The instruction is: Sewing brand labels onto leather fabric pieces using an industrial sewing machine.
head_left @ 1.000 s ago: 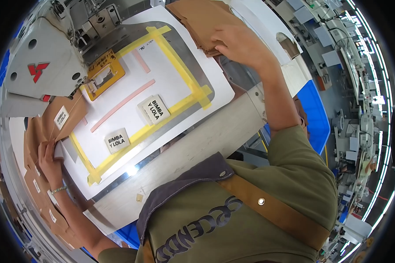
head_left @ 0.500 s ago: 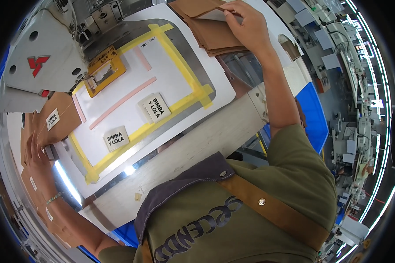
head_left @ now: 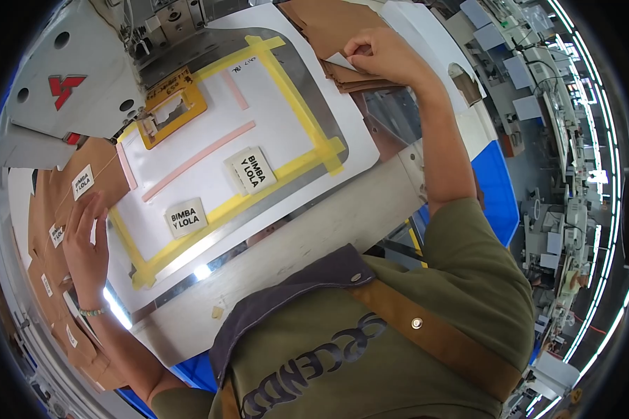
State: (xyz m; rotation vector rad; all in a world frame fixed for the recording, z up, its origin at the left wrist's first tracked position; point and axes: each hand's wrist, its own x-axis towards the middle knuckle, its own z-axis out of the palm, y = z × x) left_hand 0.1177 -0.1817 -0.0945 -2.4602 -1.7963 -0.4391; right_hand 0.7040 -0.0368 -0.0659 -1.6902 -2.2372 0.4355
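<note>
My right hand (head_left: 391, 59) is over a stack of brown fabric pieces (head_left: 321, 24) at the upper right. Its finger and thumb are pinched at the near corner of the top brown piece, where a pale underside shows. At the left, my left hand (head_left: 89, 234) lies with fingers stretched out on brown pieces (head_left: 108, 157), just below a white label (head_left: 82, 183). It grips nothing that I can see. Between the hands, a white template sheet (head_left: 182, 143) edged with yellow tape bears pink strips and two small piles of white labels (head_left: 250, 171), (head_left: 186, 217).
A sewing machine head (head_left: 63, 77) stands at the upper left, with a yellow clamp frame (head_left: 173, 110) beside it over the template. More labelled brown pieces (head_left: 66, 307) hang down the left side. A blue bin (head_left: 497, 192) is right of my right arm.
My right hand has come nearer along the stack, from the far edge to the near corner. My left hand has moved up and right over the brown pieces, uncovering another label.
</note>
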